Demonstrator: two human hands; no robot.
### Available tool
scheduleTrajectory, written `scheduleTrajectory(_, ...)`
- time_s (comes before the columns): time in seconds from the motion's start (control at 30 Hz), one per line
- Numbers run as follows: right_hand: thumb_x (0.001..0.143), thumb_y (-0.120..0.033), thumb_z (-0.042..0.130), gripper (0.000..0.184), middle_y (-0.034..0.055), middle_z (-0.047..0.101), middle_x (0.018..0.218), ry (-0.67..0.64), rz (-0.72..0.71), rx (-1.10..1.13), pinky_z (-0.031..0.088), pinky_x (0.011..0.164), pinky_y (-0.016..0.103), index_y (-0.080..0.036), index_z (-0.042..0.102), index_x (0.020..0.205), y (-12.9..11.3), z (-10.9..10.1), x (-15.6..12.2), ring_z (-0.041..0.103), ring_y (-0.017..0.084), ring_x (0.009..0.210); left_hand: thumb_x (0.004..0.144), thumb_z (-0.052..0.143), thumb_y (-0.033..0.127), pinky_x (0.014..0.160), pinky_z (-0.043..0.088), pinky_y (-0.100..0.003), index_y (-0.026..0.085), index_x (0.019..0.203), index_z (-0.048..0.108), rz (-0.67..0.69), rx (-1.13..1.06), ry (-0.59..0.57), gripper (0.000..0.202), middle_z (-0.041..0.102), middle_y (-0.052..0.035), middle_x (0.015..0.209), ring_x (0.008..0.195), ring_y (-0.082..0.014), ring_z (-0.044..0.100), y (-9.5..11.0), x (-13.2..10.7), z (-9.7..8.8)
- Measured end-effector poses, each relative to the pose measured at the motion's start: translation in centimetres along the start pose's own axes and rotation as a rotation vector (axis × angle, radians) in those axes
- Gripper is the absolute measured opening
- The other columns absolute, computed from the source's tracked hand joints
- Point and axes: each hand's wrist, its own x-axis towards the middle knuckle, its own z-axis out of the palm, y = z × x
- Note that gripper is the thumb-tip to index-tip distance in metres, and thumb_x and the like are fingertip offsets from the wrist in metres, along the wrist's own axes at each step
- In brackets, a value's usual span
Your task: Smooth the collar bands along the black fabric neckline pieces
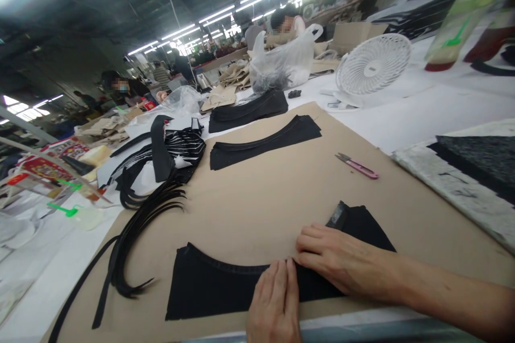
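A curved black fabric piece (217, 289) lies on the brown board right in front of me, with a narrow folded band along its concave edge. My left hand (276, 300) rests on its middle, fingers stretched out and pressing it down. Beside it my right hand (338, 262) has its fingers curled at the curved edge, gripping the fabric there; its fingertips are partly hidden. A dark block (338, 216) sticks out just behind the right knuckles, resting on the fabric; I cannot tell whether the hand touches it.
Pink thread snips (357, 165) lie on the board (257, 198). Farther back are another curved black piece (265, 142) and a black stack (249, 112). Black strips (132, 236) lie left. A white fan (374, 64), plastic bag (281, 61) and bottle (458, 32) stand behind. Co-workers sit beyond.
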Motion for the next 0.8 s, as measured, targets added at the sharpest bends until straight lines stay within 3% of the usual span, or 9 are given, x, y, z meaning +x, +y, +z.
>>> scheduleTrajectory(0.17, 0.092, -0.007, 0.043, 0.017, 0.0057, 0.057, 0.091, -0.018, -0.016, -0.018, 0.037, 0.075, 0.033, -0.016, 0.058, 0.090, 0.0, -0.3, -0.2, 0.048, 0.019, 0.081, 0.085, 0.031, 0.000, 0.101, 0.043, -0.033, 0.012, 0.128, 0.054, 0.080, -0.020, -0.063, 0.051, 0.065, -0.0071, 0.122, 0.122, -0.0182, 0.053, -1.1, -1.3, -0.6)
scheduleTrajectory(0.33, 0.087, -0.013, 0.054, 0.014, 0.0044, 0.058, 0.094, -0.018, 0.100, 0.073, 0.035, 0.080, 0.034, -0.019, 0.056, 0.100, 0.6, -1.6, -0.4, 0.052, 0.021, 0.087, 0.093, 0.040, 0.011, 0.101, 0.042, -0.036, 0.016, 0.131, 0.050, -0.054, -0.159, -0.084, 0.039, 0.068, -0.0055, 0.114, 0.115, -0.0183, 0.057, -1.6, -0.6, -1.3)
scheduleTrajectory(0.5, 0.081, -0.020, 0.067, 0.020, 0.0031, 0.061, 0.096, -0.068, 0.159, 0.100, 0.032, 0.080, 0.035, -0.019, 0.057, 0.098, 1.4, -2.9, -0.8, 0.054, 0.021, 0.087, 0.089, 0.054, 0.018, 0.089, 0.049, -0.038, 0.023, 0.125, 0.055, -0.191, -0.264, -0.180, 0.036, 0.066, -0.0048, 0.107, 0.103, -0.0220, 0.058, -1.2, 2.2, -1.5)
scheduleTrajectory(0.67, 0.079, -0.016, 0.066, 0.015, -0.0001, 0.061, 0.092, -0.106, 0.215, 0.184, 0.031, 0.079, 0.035, -0.021, 0.058, 0.091, 1.9, -3.5, -0.9, 0.055, 0.019, 0.086, 0.079, 0.054, 0.005, 0.085, 0.049, -0.038, 0.023, 0.106, 0.063, -0.377, -0.387, -0.399, 0.034, 0.063, -0.0037, 0.098, 0.093, -0.0220, 0.058, 1.0, 6.3, -1.4)
scheduleTrajectory(0.8, 0.080, -0.009, 0.061, 0.014, -0.0008, 0.061, 0.089, -0.118, 0.227, 0.201, 0.030, 0.079, 0.034, -0.021, 0.060, 0.087, 2.4, -3.7, -1.1, 0.056, 0.018, 0.087, 0.078, 0.046, -0.001, 0.085, 0.047, -0.037, 0.023, 0.099, 0.065, -0.408, -0.441, -0.495, 0.037, 0.062, -0.0038, 0.094, 0.092, -0.0213, 0.056, 2.0, 7.5, -1.1)
